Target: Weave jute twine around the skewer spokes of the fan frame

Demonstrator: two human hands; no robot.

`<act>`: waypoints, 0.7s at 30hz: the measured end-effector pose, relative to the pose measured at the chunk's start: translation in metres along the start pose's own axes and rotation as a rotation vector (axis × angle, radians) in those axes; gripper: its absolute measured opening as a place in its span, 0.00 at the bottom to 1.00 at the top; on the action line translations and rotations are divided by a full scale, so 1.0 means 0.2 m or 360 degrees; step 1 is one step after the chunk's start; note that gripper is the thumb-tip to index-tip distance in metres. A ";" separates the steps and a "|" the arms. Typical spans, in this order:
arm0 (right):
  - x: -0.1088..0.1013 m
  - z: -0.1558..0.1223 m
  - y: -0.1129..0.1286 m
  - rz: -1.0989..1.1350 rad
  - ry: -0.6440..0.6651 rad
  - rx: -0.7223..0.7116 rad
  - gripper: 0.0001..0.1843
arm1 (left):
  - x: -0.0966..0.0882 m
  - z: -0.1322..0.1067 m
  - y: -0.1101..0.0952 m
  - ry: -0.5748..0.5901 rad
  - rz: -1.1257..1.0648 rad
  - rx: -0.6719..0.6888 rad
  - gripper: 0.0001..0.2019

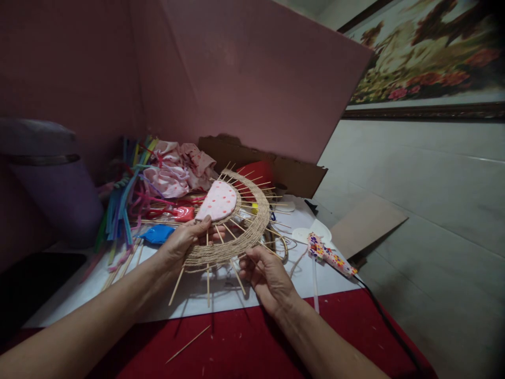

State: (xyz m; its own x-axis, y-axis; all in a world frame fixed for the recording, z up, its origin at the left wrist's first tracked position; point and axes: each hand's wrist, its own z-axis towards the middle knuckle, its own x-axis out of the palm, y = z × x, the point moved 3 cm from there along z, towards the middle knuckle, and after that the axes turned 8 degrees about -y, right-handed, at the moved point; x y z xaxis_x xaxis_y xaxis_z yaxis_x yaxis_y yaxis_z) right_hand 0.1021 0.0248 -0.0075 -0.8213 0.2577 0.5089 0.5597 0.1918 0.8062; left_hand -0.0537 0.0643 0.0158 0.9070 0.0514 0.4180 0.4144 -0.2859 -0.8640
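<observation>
Head view: purple tumbler (59,184); pipe cleaners (120,210); left hand (187,241), clamped thumb-over on woven half-round (261,210) of cord and sticks, raised over white sheet (335,277); right hand (270,275), thumb and fingers pinching its outer edge; floral-patterned glue gun (331,256).

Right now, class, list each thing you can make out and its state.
Woven frame: held up, sticks protruding
Left hand: holding it
Right hand: pinching its outer edge
Pink fabric: crumpled
Glue gun: lying down
Loose stick: lying on red cloth
Purple tumbler: standing
Blue packet: lying down
</observation>
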 end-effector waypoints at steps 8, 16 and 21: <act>0.00 0.00 0.00 -0.0017 -0.0011 -0.0011 0.04 | 0.01 -0.01 0.00 -0.0033 0.0038 -0.0011 0.14; 0.00 0.00 0.00 -0.0012 -0.0022 -0.0001 0.05 | -0.01 0.00 0.00 -0.0010 0.0039 -0.0065 0.17; 0.00 0.00 -0.01 0.0004 0.0051 -0.0007 0.04 | -0.01 0.01 0.00 -0.0010 -0.0008 -0.0008 0.15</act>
State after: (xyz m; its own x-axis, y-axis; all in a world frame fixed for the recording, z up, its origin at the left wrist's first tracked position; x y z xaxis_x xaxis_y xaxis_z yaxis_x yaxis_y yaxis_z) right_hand 0.1018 0.0248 -0.0091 -0.8231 0.2279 0.5202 0.5614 0.1872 0.8061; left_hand -0.0551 0.0664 0.0151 0.9055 0.0588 0.4203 0.4183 -0.2905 -0.8606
